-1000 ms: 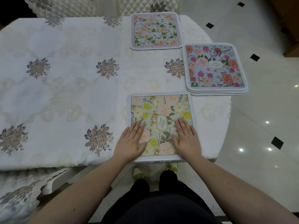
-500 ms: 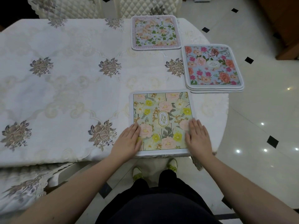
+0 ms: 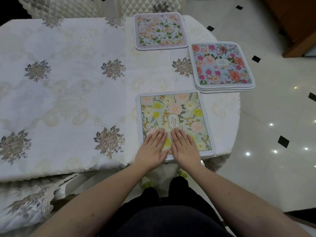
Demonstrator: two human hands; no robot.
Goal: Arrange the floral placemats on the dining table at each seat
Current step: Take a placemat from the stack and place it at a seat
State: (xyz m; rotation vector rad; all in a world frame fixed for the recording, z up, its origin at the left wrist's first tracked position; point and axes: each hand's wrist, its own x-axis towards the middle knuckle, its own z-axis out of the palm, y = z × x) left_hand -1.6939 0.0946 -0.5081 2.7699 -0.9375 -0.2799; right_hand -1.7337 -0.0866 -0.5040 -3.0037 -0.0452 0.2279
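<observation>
Your left hand (image 3: pixel 152 147) and right hand (image 3: pixel 185 146) lie flat, fingers straight and together, side by side on the near half of the yellow mat (image 3: pixel 174 117); neither hand grips anything, both press palm-down. Your fingertips reach just under the "GARDEN" label at the mat's middle. That mat sits at the near edge of the worktop (image 3: pixel 68 93), toward its right end, its near border level with the worktop's edge and your wrists hanging past it. A stack of mats (image 3: pixel 222 65), blue-ground with pink and orange roses on top, lies at the right edge, just beyond the yellow mat's far right corner; three or so white rims show at its near side. A pink mat (image 3: pixel 159 30) lies at the far edge, left of the stack and close to it, apart from it. The worktop wears a white cloth with embroidered flower clusters. A quilted chair back (image 3: pixel 145 6) stands behind the pink mat. Another cloth-covered seat (image 3: pixel 25 199) shows below the near left edge. Glossy floor tiles (image 3: pixel 273 134) with black diamonds lie to the right.
</observation>
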